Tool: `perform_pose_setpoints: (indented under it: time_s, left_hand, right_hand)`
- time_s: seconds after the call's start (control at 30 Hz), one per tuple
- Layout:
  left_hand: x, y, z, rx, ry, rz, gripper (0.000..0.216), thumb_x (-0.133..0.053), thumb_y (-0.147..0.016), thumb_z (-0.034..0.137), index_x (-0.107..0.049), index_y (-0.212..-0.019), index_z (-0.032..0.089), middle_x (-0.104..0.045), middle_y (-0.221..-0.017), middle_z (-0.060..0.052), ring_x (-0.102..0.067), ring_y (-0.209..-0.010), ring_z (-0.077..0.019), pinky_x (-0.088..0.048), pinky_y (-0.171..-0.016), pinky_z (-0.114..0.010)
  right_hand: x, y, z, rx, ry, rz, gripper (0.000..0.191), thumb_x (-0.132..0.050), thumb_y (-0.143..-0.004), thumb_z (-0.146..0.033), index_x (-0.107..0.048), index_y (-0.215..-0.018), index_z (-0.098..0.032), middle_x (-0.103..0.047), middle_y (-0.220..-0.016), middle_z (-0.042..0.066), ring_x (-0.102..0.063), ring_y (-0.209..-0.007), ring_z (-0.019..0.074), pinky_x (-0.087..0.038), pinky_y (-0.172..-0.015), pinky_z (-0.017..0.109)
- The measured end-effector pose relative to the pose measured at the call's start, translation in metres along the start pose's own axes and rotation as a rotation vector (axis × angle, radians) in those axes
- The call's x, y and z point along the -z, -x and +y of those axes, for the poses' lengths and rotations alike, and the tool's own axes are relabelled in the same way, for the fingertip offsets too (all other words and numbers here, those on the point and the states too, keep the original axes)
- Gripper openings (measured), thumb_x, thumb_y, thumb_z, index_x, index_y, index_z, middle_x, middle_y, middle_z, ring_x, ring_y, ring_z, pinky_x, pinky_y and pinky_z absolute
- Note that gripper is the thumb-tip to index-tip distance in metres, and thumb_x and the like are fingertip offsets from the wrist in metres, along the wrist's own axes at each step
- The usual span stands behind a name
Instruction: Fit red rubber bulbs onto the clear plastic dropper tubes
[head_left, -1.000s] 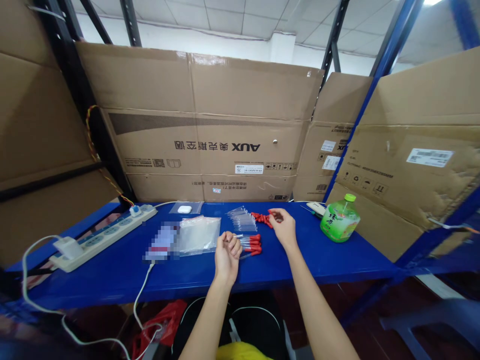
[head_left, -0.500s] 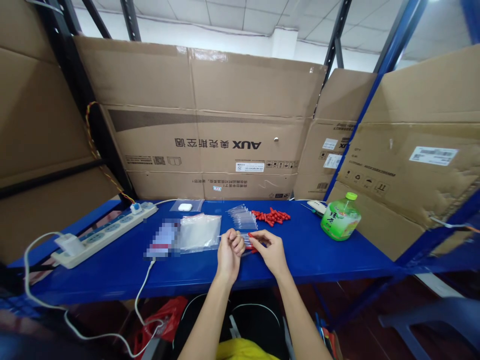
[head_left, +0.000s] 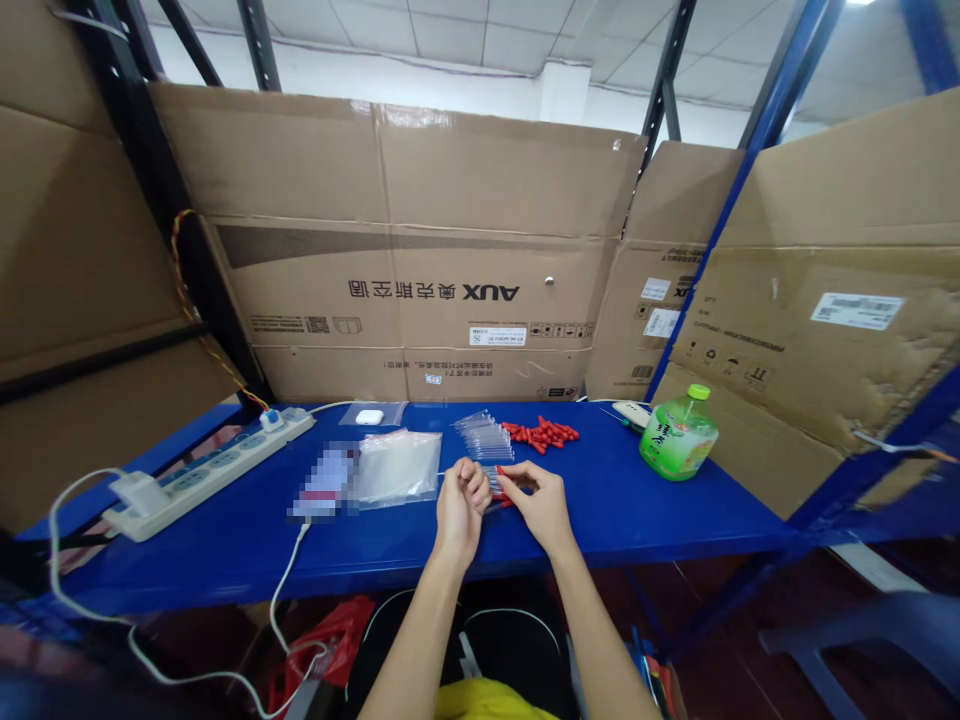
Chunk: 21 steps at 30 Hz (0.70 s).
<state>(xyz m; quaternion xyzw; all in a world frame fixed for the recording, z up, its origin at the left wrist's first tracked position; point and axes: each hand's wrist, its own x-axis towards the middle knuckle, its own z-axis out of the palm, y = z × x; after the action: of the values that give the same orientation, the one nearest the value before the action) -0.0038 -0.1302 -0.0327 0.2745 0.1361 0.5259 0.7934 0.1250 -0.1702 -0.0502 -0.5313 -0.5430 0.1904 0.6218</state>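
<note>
My left hand (head_left: 460,508) is closed in a fist around a thin clear rod, and a short end of it pokes out on the left. Facing it, my right hand (head_left: 544,503) pinches a small red cap (head_left: 501,471) at the rod's other side; how far the two are joined is hidden by my fingers. Under and between my hands lie several clear rods with red ends (head_left: 496,493), partly covered. Just beyond are a row of bare clear rods (head_left: 484,437) and a heap of red caps (head_left: 546,434).
Left of my hands are clear plastic bags (head_left: 397,468), a blurred phone (head_left: 326,482) on a cable and a power strip (head_left: 217,465). A white case (head_left: 369,416) lies behind. At right stands a green bottle (head_left: 679,437). Cardboard walls (head_left: 465,180) enclose the blue table (head_left: 637,540).
My hands stay nearly in place, the right still pinching the red cap against the rod. The view has shifted very slightly.
</note>
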Motion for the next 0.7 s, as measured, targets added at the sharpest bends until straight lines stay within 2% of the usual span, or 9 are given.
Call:
perform_pose_setpoints:
  time_s: [0.37,0.7]
  left_hand:
    - [-0.0022,0.0001,0.0004,-0.003,0.045,-0.001,0.036,-0.063,-0.088,0.034,-0.034,-0.072,0.019,-0.028,-0.062,0.006,-0.025,-0.048,-0.0066,-0.022,-0.046,-0.020]
    - [-0.0018,-0.0015,-0.0011,0.013,-0.022,-0.008,0.033,-0.060,-0.088,0.033,-0.034,-0.072,0.020,-0.029,-0.062,0.006,-0.026,-0.049,-0.0073,-0.022,-0.047,-0.021]
  right_hand:
    - [-0.0011,-0.0002,0.0001,0.011,-0.001,-0.005,0.020,-0.074,-0.082,-0.038,-0.078,-0.089,-0.020,-0.077,-0.080,0.005,-0.069,-0.068,0.0210,-0.056,-0.065,0.032]
    - [-0.0010,0.0002,0.0015,-0.028,-0.069,0.016,0.020,-0.073,-0.082,-0.038,-0.078,-0.088,-0.020,-0.077,-0.082,0.006,-0.070,-0.069,0.0219,-0.057,-0.066,0.032]
